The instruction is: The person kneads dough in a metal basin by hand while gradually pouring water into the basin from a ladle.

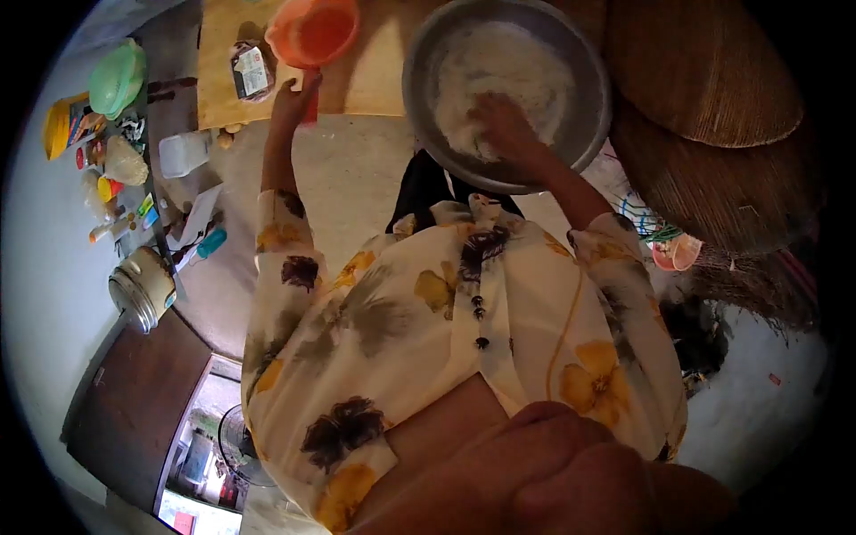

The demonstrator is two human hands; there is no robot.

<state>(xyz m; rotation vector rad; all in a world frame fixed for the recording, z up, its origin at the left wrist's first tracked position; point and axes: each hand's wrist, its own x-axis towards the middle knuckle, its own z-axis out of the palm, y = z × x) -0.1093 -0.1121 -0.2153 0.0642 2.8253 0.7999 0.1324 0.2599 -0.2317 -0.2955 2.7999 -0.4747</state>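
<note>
My left hand (296, 100) is closed on the red handle (312, 105) of an orange, bowl-shaped vessel (285, 40), at the edge of a yellow mat (382, 85). Inside a wide grey metal basin (595, 107) lies a pale, wet-looking mixture (513, 55). My right hand (501, 123) reaches down into this basin from the near right side, and its fingers touch the mixture. The fingertips are blurred and partly hidden there.
A packet with a white label (252, 71) rests on the mat. Woven round trays (713, 169) are at the right. To the left are a clear plastic box (184, 155), a green basket (117, 78) and a lidded container (143, 290).
</note>
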